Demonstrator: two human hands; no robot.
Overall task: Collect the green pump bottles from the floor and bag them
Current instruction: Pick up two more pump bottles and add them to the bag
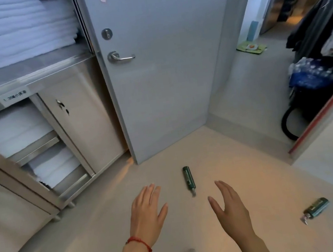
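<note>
Green pump bottles, 2 (189,180) (316,209), lie on the floor (243,170); our left hand (147,214) and right hand (231,209) hover wide, empty; no bag visible.

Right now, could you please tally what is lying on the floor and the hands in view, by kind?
Green pump bottles: 2, one by the door and one at the right
Open hands: 2, left hand and right hand
Total: 4
</note>
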